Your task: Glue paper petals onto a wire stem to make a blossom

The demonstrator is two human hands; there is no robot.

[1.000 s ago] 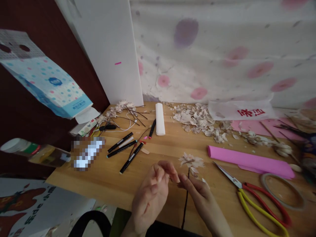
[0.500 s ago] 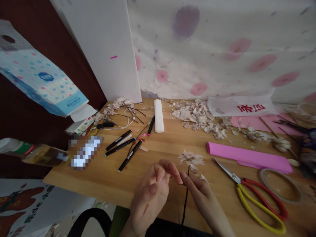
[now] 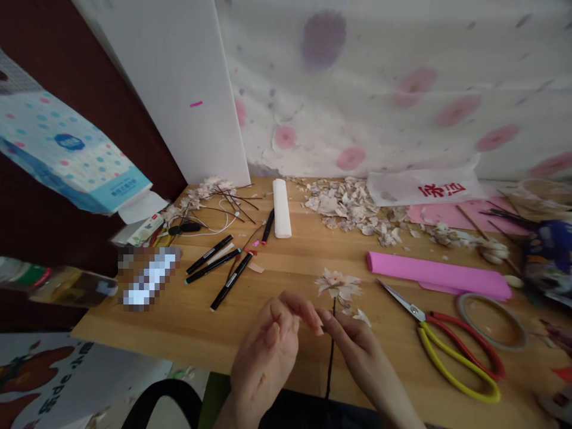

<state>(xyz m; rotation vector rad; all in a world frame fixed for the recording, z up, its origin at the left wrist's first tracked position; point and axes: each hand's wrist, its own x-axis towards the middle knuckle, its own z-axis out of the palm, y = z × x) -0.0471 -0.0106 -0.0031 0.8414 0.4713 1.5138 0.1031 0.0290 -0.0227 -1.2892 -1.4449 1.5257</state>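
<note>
An artificial flower with pale, papery petals stands upright on a thin dark stem. My right hand is closed, with the stem at its thumb and fingers just below the bloom. Close on the left, my left hand has its fingers bent, their tips meeting my right thumb beside the stem. Whatever lies between those left fingertips is too small to make out. To the right of my hands lie scissors with one red and one yellow handle, near a roll of tape.
Folded pink paper lies behind the scissors. Loose pale petals are heaped at the back. Black markers and a white paper roll lie to the left. A bottle and a tissue pack occupy the left side.
The whole view has shifted slightly, so most things appear a little further left. Both hands keep nearly the same pose around the flower stem.
</note>
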